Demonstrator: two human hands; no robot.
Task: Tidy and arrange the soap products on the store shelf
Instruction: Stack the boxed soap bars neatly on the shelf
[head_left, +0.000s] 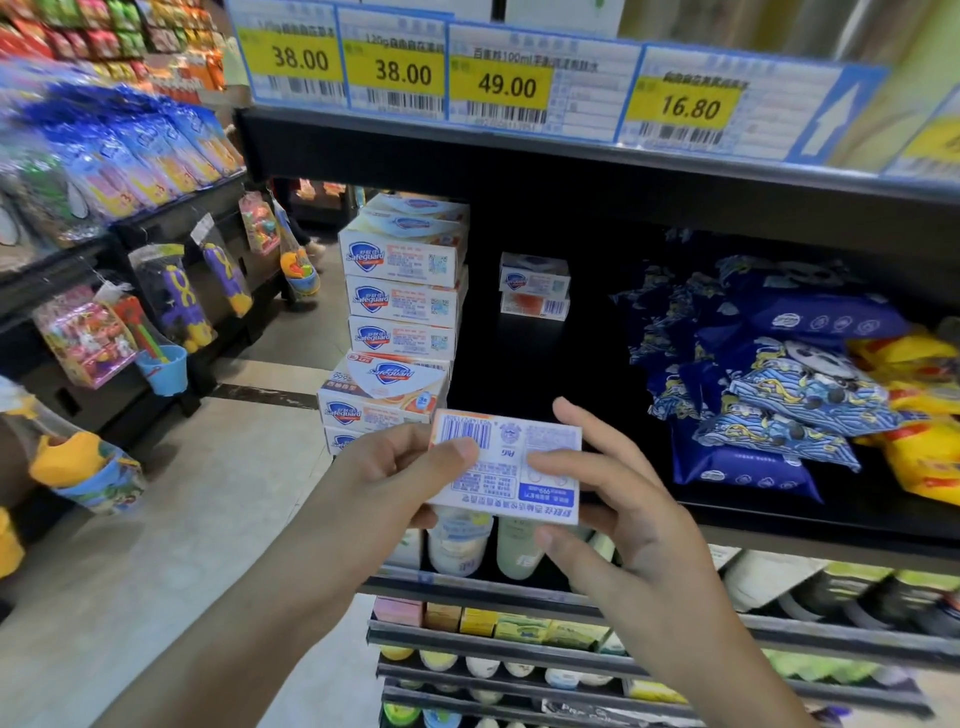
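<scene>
A white soap box (511, 480) with its printed back and barcode facing me is held in front of the black shelf (810, 525). My left hand (395, 478) grips its left end, thumb across the barcode. My right hand (618, 514) holds its right side, thumb on the face and fingers behind. A tall stack of Safeguard soap boxes (402, 312) stands at the shelf's left end. Two more soap boxes (534, 286) sit stacked deeper in the shelf.
Blue and yellow packets (769, 395) are piled on the right of the same shelf. Yellow price tags (498, 83) line the shelf edge above. Lower shelves hold bottles (462, 545) and small boxes (524, 626). Toys (176, 306) hang on a rack to the left across the aisle floor.
</scene>
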